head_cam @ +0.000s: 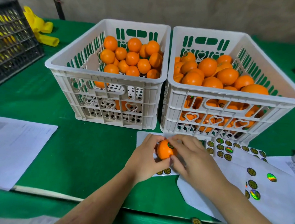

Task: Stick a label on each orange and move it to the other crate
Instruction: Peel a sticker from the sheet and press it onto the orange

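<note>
— Where's the orange?

— In my left hand (144,157), fingers curled round the orange (164,151), low over the green table (79,159) before the two white crates. My right hand (190,157) pinches it too, fingertips by the round label (170,145) on top.

— What's around?

— Left crate (104,73) part full, right crate (233,93) heaped. Sticker sheets (254,180) lie under and right of my hands, just before the right crate. Papers (11,147) left; black crate (11,41) and yellow plastic (42,29) far left.
</note>
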